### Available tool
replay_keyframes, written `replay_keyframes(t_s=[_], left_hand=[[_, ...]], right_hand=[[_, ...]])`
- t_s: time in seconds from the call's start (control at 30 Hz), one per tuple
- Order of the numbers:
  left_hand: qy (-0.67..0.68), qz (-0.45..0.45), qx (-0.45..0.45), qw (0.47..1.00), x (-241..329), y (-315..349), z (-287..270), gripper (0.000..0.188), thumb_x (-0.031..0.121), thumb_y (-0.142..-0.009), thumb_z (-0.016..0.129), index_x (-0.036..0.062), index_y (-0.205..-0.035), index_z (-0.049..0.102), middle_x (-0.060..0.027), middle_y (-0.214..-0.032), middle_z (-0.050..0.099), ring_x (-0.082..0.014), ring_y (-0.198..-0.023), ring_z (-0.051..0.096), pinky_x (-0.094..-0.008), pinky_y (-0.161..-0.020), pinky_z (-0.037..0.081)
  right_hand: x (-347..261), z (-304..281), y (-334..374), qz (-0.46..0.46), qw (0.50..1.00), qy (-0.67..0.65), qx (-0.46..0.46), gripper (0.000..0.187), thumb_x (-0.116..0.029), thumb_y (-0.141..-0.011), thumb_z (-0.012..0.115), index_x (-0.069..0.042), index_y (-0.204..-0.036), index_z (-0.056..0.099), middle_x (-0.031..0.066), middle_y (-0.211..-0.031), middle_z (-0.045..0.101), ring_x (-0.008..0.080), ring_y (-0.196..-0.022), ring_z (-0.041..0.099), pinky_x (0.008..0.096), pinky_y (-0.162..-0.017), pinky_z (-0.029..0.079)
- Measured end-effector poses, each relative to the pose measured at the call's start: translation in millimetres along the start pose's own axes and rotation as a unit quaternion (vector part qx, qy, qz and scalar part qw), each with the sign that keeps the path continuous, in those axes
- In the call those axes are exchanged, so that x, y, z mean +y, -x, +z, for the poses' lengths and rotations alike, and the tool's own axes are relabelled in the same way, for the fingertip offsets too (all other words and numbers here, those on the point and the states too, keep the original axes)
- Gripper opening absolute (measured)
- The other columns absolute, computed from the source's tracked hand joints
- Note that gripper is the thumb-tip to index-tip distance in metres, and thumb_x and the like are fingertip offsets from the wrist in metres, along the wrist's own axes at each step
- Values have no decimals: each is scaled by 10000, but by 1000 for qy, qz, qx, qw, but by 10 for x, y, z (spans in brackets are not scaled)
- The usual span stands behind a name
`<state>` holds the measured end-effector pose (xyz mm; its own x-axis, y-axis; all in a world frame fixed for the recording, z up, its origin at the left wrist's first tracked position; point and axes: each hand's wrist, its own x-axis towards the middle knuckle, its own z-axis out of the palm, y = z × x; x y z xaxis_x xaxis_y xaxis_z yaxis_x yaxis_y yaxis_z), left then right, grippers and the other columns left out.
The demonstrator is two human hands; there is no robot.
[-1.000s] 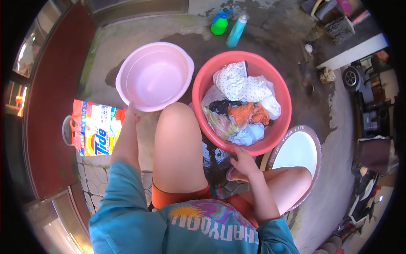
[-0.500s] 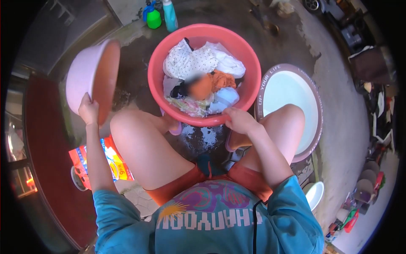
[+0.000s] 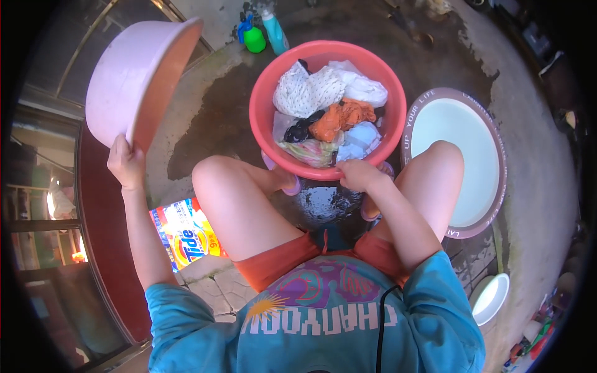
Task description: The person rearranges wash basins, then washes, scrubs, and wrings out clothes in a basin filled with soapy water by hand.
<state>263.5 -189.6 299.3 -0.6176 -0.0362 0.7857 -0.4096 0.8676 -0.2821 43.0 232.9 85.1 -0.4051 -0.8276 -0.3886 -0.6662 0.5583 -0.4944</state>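
Note:
My left hand [image 3: 127, 164] grips the rim of a pink plastic basin [image 3: 124, 74], held up and tipped on its side at the left. In front of me stands a red washtub [image 3: 264, 133] with a pile of clothes inside. Among them are a white dotted garment [image 3: 305, 93], an orange-brown one [image 3: 339, 118], a light blue one [image 3: 359, 140] and a black one [image 3: 301, 130]. My right hand [image 3: 360, 175] is closed on the near rim of this washtub, fingers curled over the edge.
To the right is a large pale tub [image 3: 454, 161] with a brownish rim, and a small white bowl [image 3: 491, 298] nearer me. A detergent bag [image 3: 186, 233] lies by my left leg. Beyond the washtub stand a green spray bottle [image 3: 254, 40] and a teal bottle [image 3: 275, 34]. The floor [image 3: 211, 118] is wet.
My left hand has lifted the pink basin higher and farther out. My right hand stays on the washtub's rim. The whole view has shifted somewhat, moving the washtub rightward in the picture.

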Motion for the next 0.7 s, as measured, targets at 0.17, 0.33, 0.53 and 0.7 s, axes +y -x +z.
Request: replay_keyframes(t_s=[0.17, 0.33, 0.53, 0.7], left_hand=[[10, 6, 32, 999, 142, -251, -186, 171, -5, -691, 618, 45, -696, 454, -120, -608, 463, -308, -540, 507, -389, -485, 418], [1, 22, 28, 999, 92, -334, -224, 174, 14, -701, 627, 47, -701, 456, -125, -617, 482, -311, -540, 511, -391, -489, 418], [85, -107, 24, 990, 52, -242, 92, 114, 20, -738, 610, 26, -851, 606, -162, -687, 575, -317, -579, 573, -356, -547, 467], [176, -400, 18, 899, -318, 326, 850, 316, 25, -754, 627, -25, -1066, 632, -107, -948, 692, -202, -834, 650, -331, -767, 493]], right_hand=[[23, -1, 51, 1, 1000, 2, 2, 325, -135, -773, 548, -20, -1074, 587, 206, -1018, 635, 353, -978, 606, 435, -835, 481], [2, -34, 31, 16, 1000, -20, -7, 339, -136, -752, 581, -14, -1068, 587, 207, -1015, 627, 360, -978, 590, 423, -853, 467], [73, -4, 54, 1, 1000, 17, -6, 310, -130, -768, 533, -9, -1045, 601, 210, -992, 641, 358, -969, 611, 444, -815, 492], [77, 33, 27, 35, 999, 5, -27, 306, -126, -766, 547, -12, -1046, 595, 199, -1011, 636, 354, -973, 607, 433, -842, 482]])
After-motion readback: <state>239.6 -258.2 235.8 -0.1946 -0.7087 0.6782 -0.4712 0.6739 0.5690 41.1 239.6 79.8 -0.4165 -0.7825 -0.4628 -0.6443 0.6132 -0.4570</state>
